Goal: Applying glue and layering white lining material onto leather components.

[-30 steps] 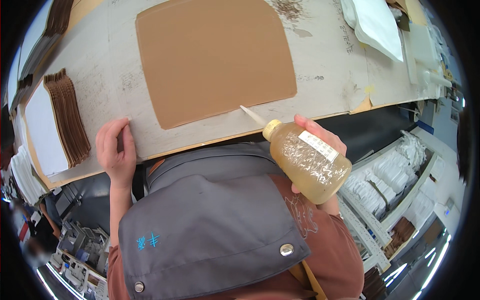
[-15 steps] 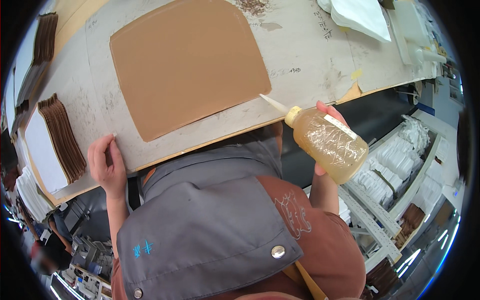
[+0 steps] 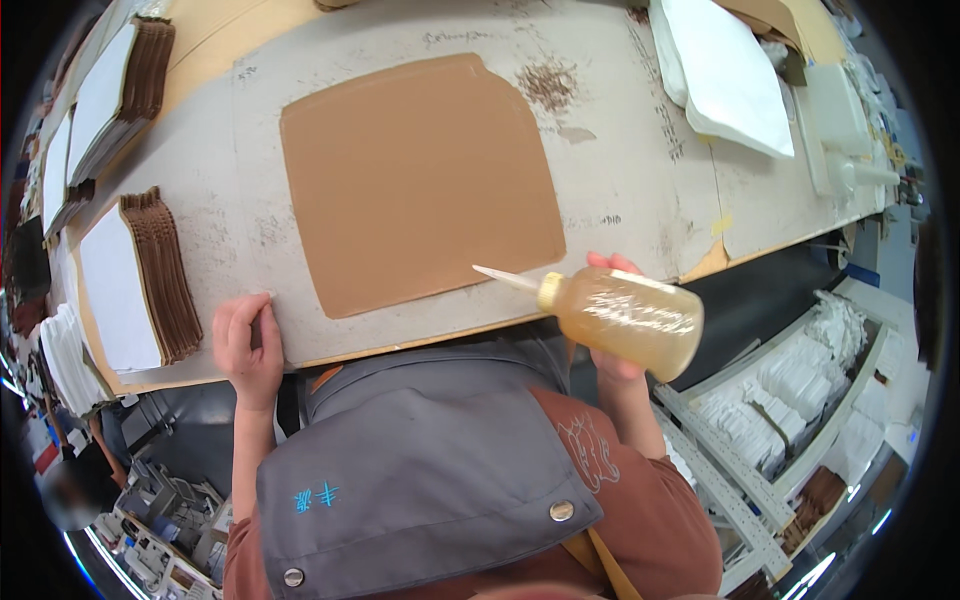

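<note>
Bottle [image 3: 635,322], glossy, translucent, in right hand [image 3: 617,366]; flat brown panel [image 3: 425,190], matte.

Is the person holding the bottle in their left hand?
No, the bottle is in the right hand; the left hand is at the near edge of the grey tabletop.

The scene is viewed from the wearer's head, through the left of two fisheye cameras mounted side by side. The lens is directed steeply down and forward: the apron [image 3: 430,450] is framed below, the worktable [image 3: 235,210] above. The left hand [image 3: 248,345], right hand [image 3: 618,368] and brown panel [image 3: 425,190] are covered from near range. A rack [image 3: 726,455] is recorded toward the lower right. Straight edges are bent toward the rim; the corners are blacked out.
</note>
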The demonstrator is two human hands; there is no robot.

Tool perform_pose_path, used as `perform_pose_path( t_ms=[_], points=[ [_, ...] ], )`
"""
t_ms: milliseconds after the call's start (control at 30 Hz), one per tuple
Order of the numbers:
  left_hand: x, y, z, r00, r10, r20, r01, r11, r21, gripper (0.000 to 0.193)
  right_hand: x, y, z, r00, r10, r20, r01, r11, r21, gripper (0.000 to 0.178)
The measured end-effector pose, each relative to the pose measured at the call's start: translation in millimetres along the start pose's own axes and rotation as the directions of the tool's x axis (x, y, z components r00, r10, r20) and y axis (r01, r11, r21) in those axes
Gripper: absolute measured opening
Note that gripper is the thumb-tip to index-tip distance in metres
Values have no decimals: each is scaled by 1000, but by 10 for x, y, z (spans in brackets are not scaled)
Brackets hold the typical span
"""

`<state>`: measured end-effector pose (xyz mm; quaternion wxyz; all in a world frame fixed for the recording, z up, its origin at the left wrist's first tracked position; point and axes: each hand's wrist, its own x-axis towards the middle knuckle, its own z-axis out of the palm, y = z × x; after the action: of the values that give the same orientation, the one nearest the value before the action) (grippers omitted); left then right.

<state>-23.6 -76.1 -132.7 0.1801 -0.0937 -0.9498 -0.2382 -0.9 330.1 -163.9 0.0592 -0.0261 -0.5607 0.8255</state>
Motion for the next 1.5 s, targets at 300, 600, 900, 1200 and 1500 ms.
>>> perform_pose_path(
  t_ms=[300, 600, 900, 1200, 1500],
  points=[
    [-174, -137, -30, 999, 22, -42, -22, 1000, 19, 19, 743, -623, -908, 992, 111, -55, -66, 851, 521, 98],
    [441, 380, -83, 964, 265, 19, -266, 964, 27, 4, 1435, -1890, -1741, 759, -297, -579, -649, -285, -705, 84],
    [1313, 1577, 700, 542, 839, 42, -789, 526, -316, 9, 1765, -1903, -2028, 840, -195, -507, -538, -429, -726, 80],
    [2010, 2018, 1218, 336, 940, 62, -874, 335, -352, 23, 1934, -1617, -1506, 861, -444, 246, 208, -134, -969, 57],
    [2859, 2574, 2097, 646, 761, 60, -737, 642, -210, 29, 2181, -1270, -1171, 859, -255, 445, 461, 4, -887, 56]
  ],
)
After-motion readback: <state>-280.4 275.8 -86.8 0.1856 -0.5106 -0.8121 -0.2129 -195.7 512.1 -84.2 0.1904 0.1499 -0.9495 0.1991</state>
